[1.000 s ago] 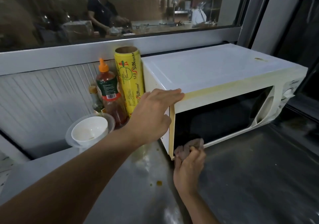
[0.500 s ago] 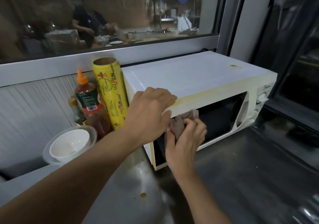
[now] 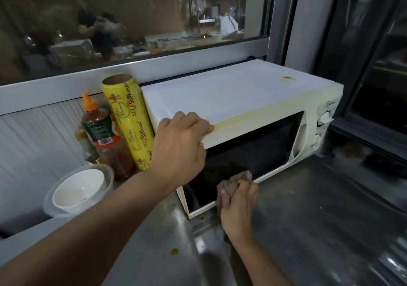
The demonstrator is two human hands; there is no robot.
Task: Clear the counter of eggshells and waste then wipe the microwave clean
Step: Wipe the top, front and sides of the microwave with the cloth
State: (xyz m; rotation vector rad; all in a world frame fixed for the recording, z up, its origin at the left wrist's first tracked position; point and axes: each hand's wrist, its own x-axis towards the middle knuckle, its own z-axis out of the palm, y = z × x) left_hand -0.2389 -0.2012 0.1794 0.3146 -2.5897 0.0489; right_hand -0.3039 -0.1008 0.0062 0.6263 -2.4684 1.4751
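A white microwave (image 3: 231,96) with a dark glass door stands on the steel counter (image 3: 319,219) under a window. My left hand (image 3: 180,147) grips its top front left corner, fingers over the yellowed edge. My right hand (image 3: 237,204) is shut on a crumpled brownish cloth (image 3: 235,179), pressed against the lower left part of the door near its bottom edge. A small yellow-brown spot (image 3: 174,251) lies on the counter in front of the microwave.
Left of the microwave stand a yellow roll of cling wrap (image 3: 127,122), an orange-capped sauce bottle (image 3: 103,138) and a smaller bottle behind it. A white bowl sits inside a clear container (image 3: 77,193). A small stain (image 3: 288,78) marks the microwave's top.
My right hand with the cloth went from the door's bottom up to its top edge, then back down to the lower left. My left hand stayed on the corner.
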